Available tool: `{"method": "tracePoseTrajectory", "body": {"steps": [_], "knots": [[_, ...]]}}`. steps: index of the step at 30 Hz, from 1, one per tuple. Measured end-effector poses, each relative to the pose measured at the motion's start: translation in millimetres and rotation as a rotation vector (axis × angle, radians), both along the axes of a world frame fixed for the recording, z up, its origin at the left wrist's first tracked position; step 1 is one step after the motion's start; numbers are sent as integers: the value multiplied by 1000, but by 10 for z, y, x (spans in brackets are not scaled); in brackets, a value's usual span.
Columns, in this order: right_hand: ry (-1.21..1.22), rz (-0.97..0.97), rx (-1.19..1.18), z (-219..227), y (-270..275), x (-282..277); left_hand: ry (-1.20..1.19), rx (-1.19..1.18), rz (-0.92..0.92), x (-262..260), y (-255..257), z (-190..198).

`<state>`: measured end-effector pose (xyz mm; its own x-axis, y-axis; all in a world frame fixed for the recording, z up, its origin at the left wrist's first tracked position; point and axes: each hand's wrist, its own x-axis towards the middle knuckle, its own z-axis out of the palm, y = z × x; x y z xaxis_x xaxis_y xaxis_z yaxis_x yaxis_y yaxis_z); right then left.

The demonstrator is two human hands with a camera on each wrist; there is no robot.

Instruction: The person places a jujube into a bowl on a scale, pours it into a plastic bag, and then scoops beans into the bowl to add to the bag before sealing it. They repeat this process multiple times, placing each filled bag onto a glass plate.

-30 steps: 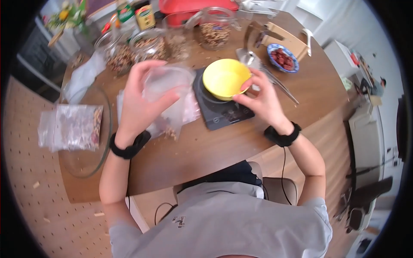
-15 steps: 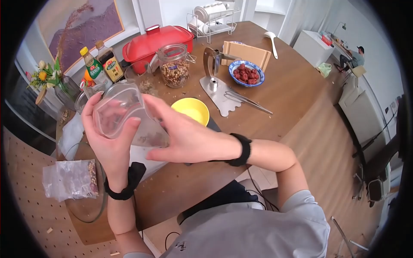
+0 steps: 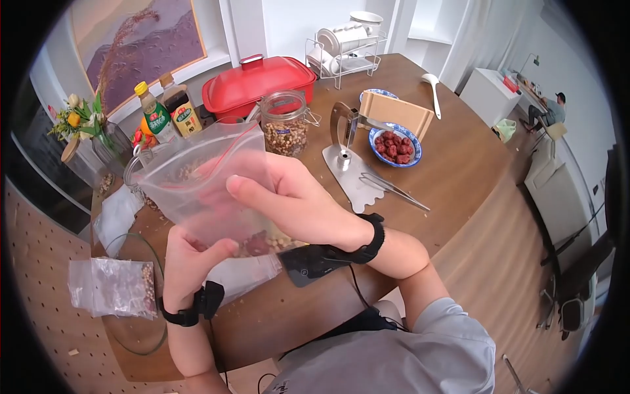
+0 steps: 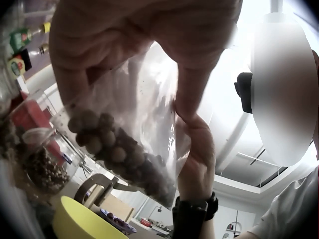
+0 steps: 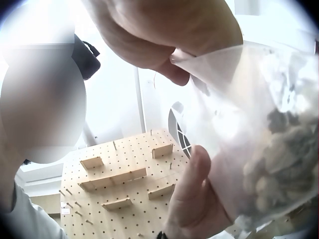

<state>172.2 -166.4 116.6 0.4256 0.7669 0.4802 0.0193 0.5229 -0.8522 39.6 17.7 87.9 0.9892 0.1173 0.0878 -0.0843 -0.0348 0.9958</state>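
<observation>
A clear zip-lock bag [image 3: 177,190] is held up in front of me, its red-lined mouth at the top. Mixed beans or nuts and dark red pieces [image 3: 262,244] lie in its bottom. My right hand [image 3: 298,203] grips the bag's right side, thumb on the near face. Lower down, my left hand [image 3: 187,266] holds the left side with its thumb across the front; some fingers show blurred through the plastic. In the left wrist view, the round contents [image 4: 112,147] hang below the left hand. A yellow bowl [image 4: 79,221] appears below, mostly hidden in the head view.
A black scale [image 3: 305,268] is behind the right wrist. Filled plastic bags [image 3: 121,285] sit by a glass tray [image 3: 161,341] on the left. Further back stand a glass jar [image 3: 285,134], a red pot [image 3: 256,85], a bowl of red dates [image 3: 396,148] and tongs [image 3: 397,190].
My right hand has let go of the yellow bowl and moved left to the bag. Both hands now grip the bag, which is spread flatter with its mouth upward. The head view has shifted.
</observation>
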Motion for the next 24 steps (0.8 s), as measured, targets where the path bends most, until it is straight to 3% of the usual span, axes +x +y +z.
{"method": "tracePoseTrajectory", "body": {"steps": [3,6,7,11,13,16,18,19,22,24], "knots": [[-268,-324,-68,4,-66,-22,-124,6,250,62,-54,-66],[-573,-330,-570,77,-195,125,-252,-31,356,59,-70,-81],[-508,-329,-424,-94,-148,147,-277,-69,339,50,-60,-110],[-340,-298,-314,-127,-184,200,-191,-226,191,116,-339,36],[-263,-307,-259,-111,-195,260,-93,-166,119,126,-313,-11],[-336,-365,-96,-136,-171,323,11,-58,-34,108,-276,-100],[-100,-237,-111,-50,-238,349,7,56,-208,135,-282,-119],[18,-173,-120,-4,-276,347,57,-8,-200,128,-362,-86],[23,-209,-139,73,-349,329,127,53,-201,137,-367,-40],[-49,-263,-59,56,-332,283,11,69,-134,125,-331,-98]]}}
